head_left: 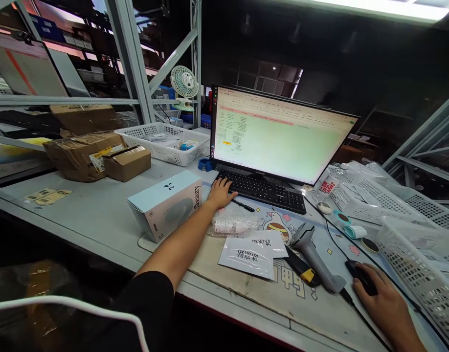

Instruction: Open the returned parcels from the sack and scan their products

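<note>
My left hand rests on the left end of a black keyboard, its fingers stretched out over the keys. At the lower right, my right hand is curved over a black computer mouse. A monitor showing a spreadsheet stands behind the keyboard. Beside my left forearm is a light-blue and grey box. A black pen, a bubble-wrapped item and white packets lie in front of the keyboard. Between the packets and the mouse lies a grey barcode scanner.
Cardboard boxes and a white basket stand at the back left, near a small fan. White baskets line the right side. Tape rolls and a yellow-black utility knife lie on the desk.
</note>
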### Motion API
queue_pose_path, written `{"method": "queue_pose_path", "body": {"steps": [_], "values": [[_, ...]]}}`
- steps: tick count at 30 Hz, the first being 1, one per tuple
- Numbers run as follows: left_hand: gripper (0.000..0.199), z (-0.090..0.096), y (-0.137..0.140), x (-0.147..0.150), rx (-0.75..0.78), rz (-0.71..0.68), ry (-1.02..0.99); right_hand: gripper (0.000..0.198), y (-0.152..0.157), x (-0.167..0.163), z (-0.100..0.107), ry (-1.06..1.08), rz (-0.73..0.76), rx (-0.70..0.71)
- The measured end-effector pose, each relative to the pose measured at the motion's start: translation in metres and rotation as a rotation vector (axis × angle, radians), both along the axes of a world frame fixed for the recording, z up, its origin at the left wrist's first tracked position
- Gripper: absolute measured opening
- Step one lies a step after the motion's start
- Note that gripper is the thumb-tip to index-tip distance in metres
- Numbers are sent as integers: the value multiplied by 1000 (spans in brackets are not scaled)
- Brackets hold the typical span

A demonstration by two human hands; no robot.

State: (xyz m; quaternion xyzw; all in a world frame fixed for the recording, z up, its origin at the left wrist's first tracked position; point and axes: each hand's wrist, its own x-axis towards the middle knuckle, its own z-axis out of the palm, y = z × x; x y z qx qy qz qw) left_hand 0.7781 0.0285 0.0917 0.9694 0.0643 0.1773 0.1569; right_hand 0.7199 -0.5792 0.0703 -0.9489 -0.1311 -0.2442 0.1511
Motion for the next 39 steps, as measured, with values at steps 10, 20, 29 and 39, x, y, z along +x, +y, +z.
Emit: {"method": "queue_pose_path", "body": {"steps": [10, 20, 29, 39], "values": [[75, 3, -2, -3, 25, 14, 33, 56, -8, 17, -17, -15, 54, 32], [76, 3, -1, -4, 23, 16, 62, 60, -18, 23, -16, 121, 28, 22], [75, 7, -4, -6, 47, 24, 56, 61, -10, 17, -14, 82, 25, 39], [72, 12, -7, -9, 100, 9, 56, 60, -17, 21, -22, 43, 40, -10]]}}
